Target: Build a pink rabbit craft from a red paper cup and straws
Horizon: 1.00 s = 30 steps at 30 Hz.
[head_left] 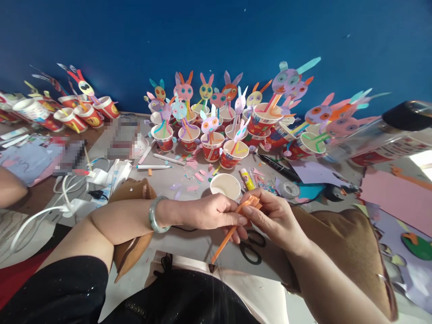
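The person's left hand [211,212] and right hand [274,219] are holding one narrow orange paper strip [224,245] just above the counter [194,247], in front of one pale, round paper cup [225,185]. Both grips are pinching the strip between thumb and fingers, the right one at its bunched, pleated end, while the long tail is slanting down toward the person. The step in hand is seemingly the pleating of this strip; the next move is probably calling for even thumb pressure, so that the creases are lying flat on one another.

Counting, one yellow cylindrical glue stick [247,179], one roll of clear tape [289,190] and one pair of black-handled scissors [252,244] are lying near the hands. Three slender pens [168,159] are lying farther left. Four red-and-white paper cups with paper rabbits [212,146] are standing foremost; those behind are overlapping too much for counting.
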Each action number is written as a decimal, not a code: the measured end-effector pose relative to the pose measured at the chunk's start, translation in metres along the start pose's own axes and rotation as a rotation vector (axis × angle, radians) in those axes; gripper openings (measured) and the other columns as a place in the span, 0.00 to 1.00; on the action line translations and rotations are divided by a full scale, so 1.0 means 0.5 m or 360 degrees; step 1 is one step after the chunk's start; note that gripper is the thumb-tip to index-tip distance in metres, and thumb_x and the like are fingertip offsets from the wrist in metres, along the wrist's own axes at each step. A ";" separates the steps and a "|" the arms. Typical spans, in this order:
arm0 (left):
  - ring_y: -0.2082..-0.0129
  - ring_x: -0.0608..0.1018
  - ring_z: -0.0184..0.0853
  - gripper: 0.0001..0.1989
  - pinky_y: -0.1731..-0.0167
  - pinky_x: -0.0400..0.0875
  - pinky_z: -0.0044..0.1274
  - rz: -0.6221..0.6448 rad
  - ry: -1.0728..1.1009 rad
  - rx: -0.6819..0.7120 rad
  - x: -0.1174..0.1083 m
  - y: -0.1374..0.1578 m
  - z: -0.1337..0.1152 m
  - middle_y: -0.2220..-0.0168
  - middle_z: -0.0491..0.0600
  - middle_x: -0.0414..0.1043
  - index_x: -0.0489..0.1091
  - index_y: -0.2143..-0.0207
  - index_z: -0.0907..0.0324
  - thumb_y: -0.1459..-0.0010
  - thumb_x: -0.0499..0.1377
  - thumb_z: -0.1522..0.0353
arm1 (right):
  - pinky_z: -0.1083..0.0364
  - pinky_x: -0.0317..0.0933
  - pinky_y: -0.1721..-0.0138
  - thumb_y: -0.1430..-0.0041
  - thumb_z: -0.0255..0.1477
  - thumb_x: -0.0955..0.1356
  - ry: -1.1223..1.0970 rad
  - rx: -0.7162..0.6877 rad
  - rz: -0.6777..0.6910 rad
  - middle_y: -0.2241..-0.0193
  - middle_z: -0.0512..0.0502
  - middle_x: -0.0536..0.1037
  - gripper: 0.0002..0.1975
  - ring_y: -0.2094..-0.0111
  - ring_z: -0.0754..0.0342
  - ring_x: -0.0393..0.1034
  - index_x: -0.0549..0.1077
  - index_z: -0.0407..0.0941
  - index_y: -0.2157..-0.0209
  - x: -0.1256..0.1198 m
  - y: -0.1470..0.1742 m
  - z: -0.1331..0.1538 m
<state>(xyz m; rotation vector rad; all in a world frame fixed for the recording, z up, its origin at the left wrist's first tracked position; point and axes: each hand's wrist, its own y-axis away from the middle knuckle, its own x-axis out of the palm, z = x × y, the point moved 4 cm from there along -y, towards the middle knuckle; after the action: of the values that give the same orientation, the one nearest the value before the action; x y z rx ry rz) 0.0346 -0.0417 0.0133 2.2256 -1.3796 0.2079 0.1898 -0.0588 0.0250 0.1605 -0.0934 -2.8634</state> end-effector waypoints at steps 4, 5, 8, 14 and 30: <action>0.71 0.83 0.30 0.21 0.60 0.80 0.28 -0.0034 -0.0047 0.0012 -0.002 0.000 0.000 0.67 0.50 0.80 0.73 0.62 0.64 0.39 0.65 0.53 | 0.59 0.66 0.76 0.41 0.50 0.74 0.0045 -0.0033 -0.0012 0.77 0.48 0.78 0.22 0.78 0.56 0.71 0.75 0.45 0.65 -0.001 0.003 0.003; 0.71 0.83 0.30 0.20 0.61 0.80 0.27 -0.0044 -0.0064 0.0013 -0.004 0.000 -0.001 0.68 0.50 0.80 0.73 0.62 0.64 0.39 0.65 0.54 | 0.58 0.67 0.76 0.41 0.50 0.74 0.0055 -0.0050 -0.0025 0.76 0.48 0.79 0.22 0.77 0.55 0.72 0.75 0.45 0.65 -0.001 0.003 0.004; 0.73 0.82 0.30 0.20 0.65 0.80 0.25 -0.0068 -0.0103 0.0017 -0.006 0.000 -0.003 0.69 0.50 0.80 0.74 0.65 0.64 0.39 0.66 0.54 | 0.58 0.68 0.75 0.43 0.50 0.75 0.0052 -0.0077 -0.0076 0.75 0.47 0.80 0.22 0.76 0.55 0.74 0.75 0.45 0.65 0.000 0.002 0.005; 0.71 0.82 0.30 0.16 0.63 0.80 0.25 -0.0162 -0.0282 0.0082 -0.007 0.002 -0.010 0.69 0.48 0.79 0.75 0.67 0.63 0.37 0.65 0.58 | 0.58 0.65 0.77 0.41 0.49 0.75 0.0069 -0.0115 -0.0137 0.78 0.48 0.79 0.20 0.79 0.55 0.72 0.77 0.45 0.67 0.007 0.004 0.000; 0.71 0.81 0.28 0.22 0.66 0.77 0.21 -0.0046 -0.0265 0.0052 -0.001 0.003 -0.009 0.69 0.48 0.78 0.73 0.65 0.63 0.39 0.65 0.51 | 0.59 0.62 0.79 0.37 0.48 0.72 0.0046 -0.0198 -0.0165 0.80 0.51 0.76 0.19 0.81 0.57 0.67 0.75 0.46 0.68 0.004 0.006 -0.004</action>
<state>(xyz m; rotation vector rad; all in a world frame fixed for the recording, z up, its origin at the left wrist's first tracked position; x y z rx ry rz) 0.0338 -0.0395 0.0173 2.3329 -1.4379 0.0354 0.1888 -0.0625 0.0229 0.1869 0.1017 -2.9581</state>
